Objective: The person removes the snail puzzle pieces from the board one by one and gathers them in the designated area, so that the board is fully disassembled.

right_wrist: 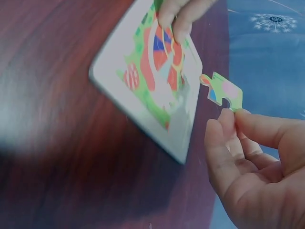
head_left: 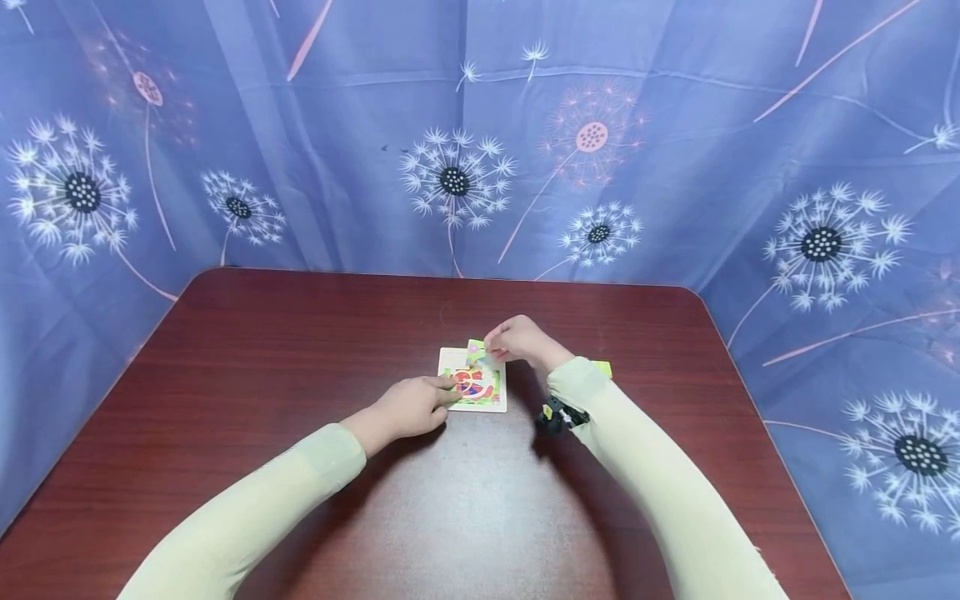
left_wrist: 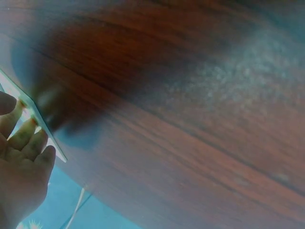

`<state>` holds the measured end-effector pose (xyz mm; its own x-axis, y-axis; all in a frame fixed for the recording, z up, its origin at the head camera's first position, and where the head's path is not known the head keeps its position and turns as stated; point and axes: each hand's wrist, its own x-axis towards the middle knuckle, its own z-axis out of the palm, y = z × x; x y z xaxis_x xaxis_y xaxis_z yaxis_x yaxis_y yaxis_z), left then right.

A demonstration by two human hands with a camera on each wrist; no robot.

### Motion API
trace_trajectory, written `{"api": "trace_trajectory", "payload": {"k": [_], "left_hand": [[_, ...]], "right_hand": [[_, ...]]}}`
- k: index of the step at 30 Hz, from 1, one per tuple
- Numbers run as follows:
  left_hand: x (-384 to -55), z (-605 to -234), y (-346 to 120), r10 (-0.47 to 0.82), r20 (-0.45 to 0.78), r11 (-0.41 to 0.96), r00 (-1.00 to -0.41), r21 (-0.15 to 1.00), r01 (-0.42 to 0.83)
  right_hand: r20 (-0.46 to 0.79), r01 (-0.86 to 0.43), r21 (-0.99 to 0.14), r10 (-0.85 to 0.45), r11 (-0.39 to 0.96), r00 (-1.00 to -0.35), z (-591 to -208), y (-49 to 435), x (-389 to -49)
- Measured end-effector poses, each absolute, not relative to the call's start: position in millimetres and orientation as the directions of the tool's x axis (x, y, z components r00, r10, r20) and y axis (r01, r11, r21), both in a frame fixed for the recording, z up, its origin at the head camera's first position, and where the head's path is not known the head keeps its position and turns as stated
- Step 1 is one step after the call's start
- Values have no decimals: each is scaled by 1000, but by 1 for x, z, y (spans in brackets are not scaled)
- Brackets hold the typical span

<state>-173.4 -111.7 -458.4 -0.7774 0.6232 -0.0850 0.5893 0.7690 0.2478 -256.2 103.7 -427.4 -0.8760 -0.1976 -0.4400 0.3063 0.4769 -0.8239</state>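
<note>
A white-bordered puzzle board (head_left: pixel 480 408) with a bright red, blue and green picture lies on the dark wooden table. My left hand (head_left: pixel 411 406) reaches in from the left, its extended fingertips resting on the picture. In the right wrist view, those fingertips (right_wrist: pixel 183 21) touch the far part of the board (right_wrist: pixel 107 71). Between thumb and fingertips, my right hand (head_left: pixel 522 340) pinches the edge of a jigsaw piece (right_wrist: pixel 226 89), green with a pink spot and bits of blue and orange. The piece is tilted, over the board's far edge in the head view. A pale, unfilled patch shows near that side.
Behind my right sleeve, a green piece (head_left: pixel 603 368) pokes out on the table. A black object with a yellow mark (head_left: pixel 553 412) is beneath the right forearm. Blue dandelion-patterned cloth (head_left: pixel 352 167) hangs behind the table's far edge and along both sides.
</note>
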Motion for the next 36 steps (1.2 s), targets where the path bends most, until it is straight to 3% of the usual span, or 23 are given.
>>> {"api": "trace_trajectory", "payload": {"k": [14,36], "left_hand": [[-172,-455,-112,620,-80,770,-780,248,587],[-173,-456,-112,620,-85,772,-780,247,586]], "right_hand": [[-469,314,-800,-207,511,-859,-411,145,-260],[-518,311,-735,-203,603,-831,-419,174,-259]]}}
